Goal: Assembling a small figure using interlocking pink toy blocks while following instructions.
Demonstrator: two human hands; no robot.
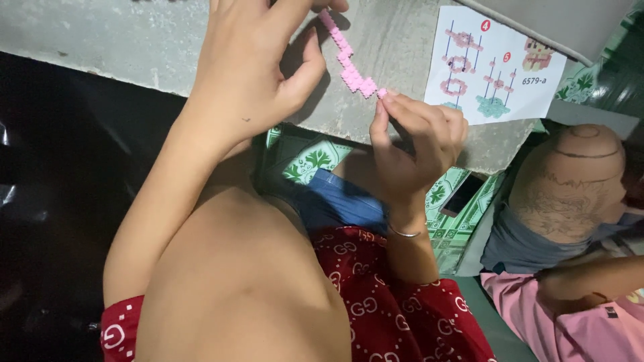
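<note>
A small pink strip of tiny building blocks (349,57) hangs over the grey concrete ledge (396,40). My left hand (251,64) grips its upper end between thumb and fingers. My right hand (416,144) comes up from below, its fingertips pinched at the strip's lower end, on a tiny pink piece. A thin bangle sits on my right wrist.
A white instruction sheet (493,64) with small block diagrams lies on the ledge at the right. Another person's head (570,181), in a pink top, is at the lower right. A dark phone (463,194) lies on the green patterned mat (308,157). My knee fills the foreground.
</note>
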